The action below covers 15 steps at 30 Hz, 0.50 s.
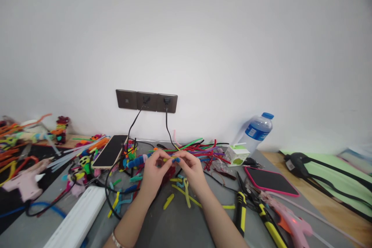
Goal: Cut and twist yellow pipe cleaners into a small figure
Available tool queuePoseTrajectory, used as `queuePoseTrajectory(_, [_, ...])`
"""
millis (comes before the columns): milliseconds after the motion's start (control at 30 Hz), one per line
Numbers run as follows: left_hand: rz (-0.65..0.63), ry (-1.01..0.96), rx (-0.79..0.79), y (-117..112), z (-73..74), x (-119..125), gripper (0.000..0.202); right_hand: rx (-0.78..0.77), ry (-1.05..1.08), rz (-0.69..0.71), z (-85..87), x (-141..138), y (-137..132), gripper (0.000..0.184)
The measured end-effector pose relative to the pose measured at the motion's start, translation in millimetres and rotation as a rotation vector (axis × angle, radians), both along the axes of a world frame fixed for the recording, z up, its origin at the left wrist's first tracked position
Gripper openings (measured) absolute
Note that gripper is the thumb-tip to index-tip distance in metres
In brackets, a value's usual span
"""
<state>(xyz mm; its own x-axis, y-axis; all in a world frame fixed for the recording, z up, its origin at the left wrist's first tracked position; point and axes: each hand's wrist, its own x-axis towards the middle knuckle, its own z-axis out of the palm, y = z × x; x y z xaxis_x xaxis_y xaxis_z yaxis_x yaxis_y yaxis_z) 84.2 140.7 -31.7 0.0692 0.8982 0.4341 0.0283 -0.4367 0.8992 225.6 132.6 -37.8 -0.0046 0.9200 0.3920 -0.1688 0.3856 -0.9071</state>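
My left hand and my right hand meet above the grey table, fingertips pinched together on a short yellow pipe cleaner piece. Both hands are closed on it, the right one with blue-painted nails. Under and around them lie cut yellow pipe cleaner bits, teal bits and a dark red piece. A heap of long coloured pipe cleaners lies just beyond the hands.
Yellow-handled pliers and a pink glue gun lie at right, beside a pink-cased phone, a water bottle and a small box. Left: another phone, a pink glue gun, a white strip, cables to wall sockets.
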Motion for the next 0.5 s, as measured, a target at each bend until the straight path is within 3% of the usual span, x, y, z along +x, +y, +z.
queuePoseTrajectory(233, [-0.058, 0.021, -0.003, 1.9, 1.1, 0.1, 0.011, -0.052, 0.025, -0.096, -5.1, 5.1, 3.9, 0.021])
queuePoseTrajectory(500, [-0.029, 0.058, 0.011, 2.7, 2.2, -3.0, 0.013, 0.025, -0.028, -0.082, 1.2, 0.7, 0.2, 0.025])
